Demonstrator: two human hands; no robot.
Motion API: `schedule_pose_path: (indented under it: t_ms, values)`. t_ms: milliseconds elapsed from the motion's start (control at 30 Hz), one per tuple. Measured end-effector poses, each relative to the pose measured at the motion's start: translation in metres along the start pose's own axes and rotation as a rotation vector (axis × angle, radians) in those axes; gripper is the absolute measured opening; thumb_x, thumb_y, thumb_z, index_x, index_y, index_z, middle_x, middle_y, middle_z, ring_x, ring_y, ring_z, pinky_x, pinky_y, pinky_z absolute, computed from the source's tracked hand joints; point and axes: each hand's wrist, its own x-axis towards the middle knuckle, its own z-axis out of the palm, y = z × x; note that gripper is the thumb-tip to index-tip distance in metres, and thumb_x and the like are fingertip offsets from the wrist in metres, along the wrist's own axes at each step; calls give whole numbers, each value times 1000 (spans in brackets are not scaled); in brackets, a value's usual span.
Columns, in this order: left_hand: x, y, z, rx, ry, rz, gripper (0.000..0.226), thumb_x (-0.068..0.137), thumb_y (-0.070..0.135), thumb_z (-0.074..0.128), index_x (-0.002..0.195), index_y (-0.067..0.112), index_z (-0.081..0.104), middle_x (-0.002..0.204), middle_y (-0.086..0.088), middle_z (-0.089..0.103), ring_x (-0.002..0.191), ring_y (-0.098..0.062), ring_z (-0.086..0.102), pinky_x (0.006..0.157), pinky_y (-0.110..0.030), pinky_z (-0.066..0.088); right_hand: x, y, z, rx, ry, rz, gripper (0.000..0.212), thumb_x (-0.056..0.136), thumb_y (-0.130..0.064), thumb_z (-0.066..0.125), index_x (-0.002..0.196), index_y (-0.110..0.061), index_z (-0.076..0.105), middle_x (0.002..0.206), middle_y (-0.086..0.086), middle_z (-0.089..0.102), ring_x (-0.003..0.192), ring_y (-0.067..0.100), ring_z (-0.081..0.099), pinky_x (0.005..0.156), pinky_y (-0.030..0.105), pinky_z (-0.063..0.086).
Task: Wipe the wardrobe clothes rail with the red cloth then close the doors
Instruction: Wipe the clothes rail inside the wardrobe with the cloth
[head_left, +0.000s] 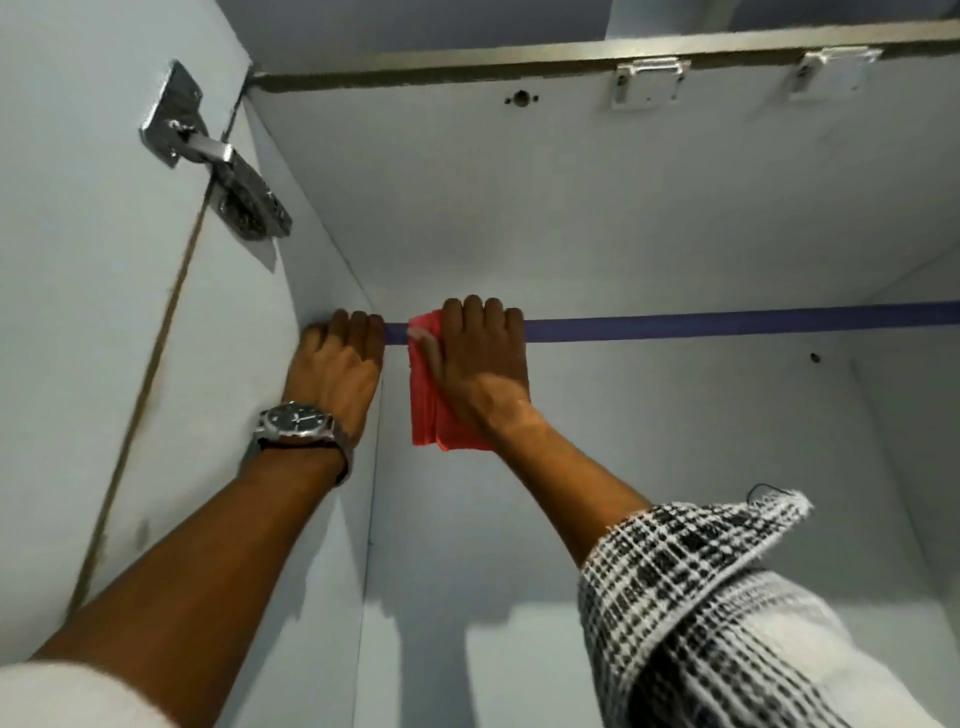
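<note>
A dark blue clothes rail (727, 322) runs across the inside of the white wardrobe from the left wall to the right edge of view. My right hand (480, 358) is curled over the rail near its left end, pressing the folded red cloth (428, 410) against it; the cloth hangs down below the rail under my palm. My left hand (340, 358), with a wristwatch on the wrist, grips the very left end of the rail where it meets the side wall. Only a short piece of rail shows between my hands.
The open left door (78, 312) stands at the left, held by a metal hinge (218, 156). Overhead, the wardrobe top panel (571, 182) carries two white brackets (647, 83) near its front edge. The white back wall (675, 441) lies behind the rail.
</note>
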Motion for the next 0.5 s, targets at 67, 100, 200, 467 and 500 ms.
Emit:
schedule_pose_path:
  t_ms: [67,100,200,467,500]
  values:
    - [3,-1,-6,7,-15,16,66,78,0,22,143,0,33,135,-18,51,127,-37,47,103,-46,39,-6,3,0,-6,20,-70,63,96,-69,44,118,-13,62,111,10,68,98,30,62,92,46,49]
    - [5,-1,-7,18,-13,34,65,77,0,23,141,1,33,133,-16,52,125,-35,48,100,-45,40,-8,9,-1,10,21,-106,68,92,-73,48,120,-12,61,113,10,67,100,30,61,93,46,49]
    - [7,-2,-7,12,-24,49,58,81,0,48,138,3,39,130,-15,54,122,-35,49,97,-44,43,-9,18,-17,6,-107,-140,84,85,-71,61,145,-14,49,152,19,45,139,43,42,116,54,33]
    - [-45,76,-32,-1052,-86,-351,53,103,56,39,134,14,50,138,-11,54,128,-32,48,106,-49,45,-75,9,-59,580,-95,513,115,87,-12,79,161,-38,-5,167,16,-18,145,45,34,108,60,47]
    - [-54,89,-38,-1247,-188,-414,63,99,67,38,138,19,46,141,-7,53,129,-27,50,107,-48,45,-92,15,-68,656,-95,565,120,85,-9,81,161,-39,-8,167,17,-7,135,44,49,101,53,55]
